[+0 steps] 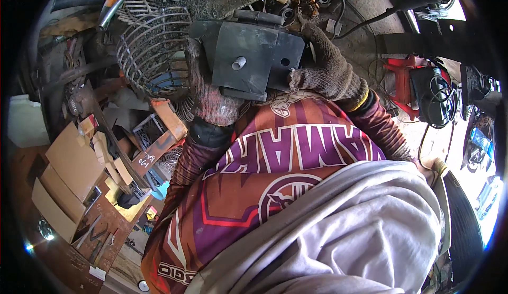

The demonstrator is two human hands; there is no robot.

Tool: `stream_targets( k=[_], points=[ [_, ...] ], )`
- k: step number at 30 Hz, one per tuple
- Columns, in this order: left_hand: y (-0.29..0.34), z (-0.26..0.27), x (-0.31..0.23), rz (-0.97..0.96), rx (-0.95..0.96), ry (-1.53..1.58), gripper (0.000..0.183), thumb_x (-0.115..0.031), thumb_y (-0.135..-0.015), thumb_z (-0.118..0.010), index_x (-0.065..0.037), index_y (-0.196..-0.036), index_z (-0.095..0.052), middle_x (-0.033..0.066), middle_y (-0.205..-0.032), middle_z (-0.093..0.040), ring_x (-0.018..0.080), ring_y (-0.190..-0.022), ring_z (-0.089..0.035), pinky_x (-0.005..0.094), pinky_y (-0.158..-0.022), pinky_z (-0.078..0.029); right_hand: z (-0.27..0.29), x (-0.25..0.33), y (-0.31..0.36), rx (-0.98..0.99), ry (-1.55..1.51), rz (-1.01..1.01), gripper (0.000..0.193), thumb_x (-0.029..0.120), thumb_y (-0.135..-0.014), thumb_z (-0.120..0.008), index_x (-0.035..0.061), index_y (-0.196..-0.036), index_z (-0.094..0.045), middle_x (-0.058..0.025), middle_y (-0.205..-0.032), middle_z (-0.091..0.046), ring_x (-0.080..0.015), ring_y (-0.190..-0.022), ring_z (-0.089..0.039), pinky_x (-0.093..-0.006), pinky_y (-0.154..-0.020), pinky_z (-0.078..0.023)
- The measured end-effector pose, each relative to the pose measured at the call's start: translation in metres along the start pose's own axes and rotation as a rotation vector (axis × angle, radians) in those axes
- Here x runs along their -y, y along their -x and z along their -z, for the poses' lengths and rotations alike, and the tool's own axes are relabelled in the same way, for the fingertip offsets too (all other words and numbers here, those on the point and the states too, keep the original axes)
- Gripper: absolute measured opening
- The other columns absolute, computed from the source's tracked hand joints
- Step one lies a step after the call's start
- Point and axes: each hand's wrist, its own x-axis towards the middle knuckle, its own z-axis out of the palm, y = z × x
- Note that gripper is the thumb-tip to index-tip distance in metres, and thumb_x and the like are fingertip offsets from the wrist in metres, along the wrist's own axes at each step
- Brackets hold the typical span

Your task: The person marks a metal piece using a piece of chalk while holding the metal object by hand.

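Note:
Held between my two gloved hands is a dark grey metal bracket (pixel 248 48) made of flat plates, with a short light metal stub standing out of its face and a round hole right of the stub. My left hand (pixel 211 95), in a worn knit glove, is closed around the bracket's left and lower left edge. On the other side my right hand (pixel 330 72), in a brown knit glove, grips the right edge, thumb toward the front face. The fingers behind the plates are hidden.
Left of the bracket sits a round wire fan guard (pixel 151 51). An open cardboard box (pixel 71 172) and hand tools (pixel 98 238) lie on a brown bench at the lower left. Red metal stand (pixel 399 82) at right, with a black cable (pixel 365 24) crossing nearby.

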Motion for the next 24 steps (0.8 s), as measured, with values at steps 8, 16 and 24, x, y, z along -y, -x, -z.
stream_targets(
  k=[8, 16, 24],
  points=[
    [-0.005, 0.013, -0.006, 0.080, 0.103, 0.143, 0.061, -0.060, -0.099, -0.043, -0.015, -0.139, -0.051, 0.0119, -0.140, -0.051, 0.0307, -0.127, -0.050, 0.0500, -0.105, -0.046, 0.009, -0.011, -0.004, 0.039, 0.168, 0.162, 0.109, 0.033, -0.069, -0.090, 0.0005, -0.151, -0.025, -0.0151, -0.148, -0.040, -0.0266, -0.138, -0.038, -0.0432, -0.113, -0.034],
    [-0.004, 0.003, 0.002, -0.001, 0.052, 0.012, 0.061, -0.060, -0.099, -0.043, -0.015, -0.139, -0.050, 0.0117, -0.141, -0.051, 0.0306, -0.128, -0.050, 0.0501, -0.105, -0.045, 0.001, 0.025, -0.003, 0.022, 0.883, 0.241, 0.124, 0.037, -0.064, -0.093, 0.0029, -0.155, -0.016, -0.0181, -0.148, -0.041, -0.0312, -0.136, -0.044, -0.0451, -0.112, -0.037],
    [-0.006, -0.019, 0.013, -0.199, -0.117, -0.498, 0.061, -0.059, -0.099, -0.042, -0.015, -0.140, -0.049, 0.0116, -0.141, -0.050, 0.0304, -0.128, -0.050, 0.0501, -0.105, -0.045, 0.012, -0.003, -0.001, 0.037, 0.209, 0.199, 0.118, 0.013, -0.064, -0.093, 0.0115, -0.156, -0.018, -0.0157, -0.144, -0.045, -0.0273, -0.130, -0.050, -0.0420, -0.105, -0.048]
  ],
)
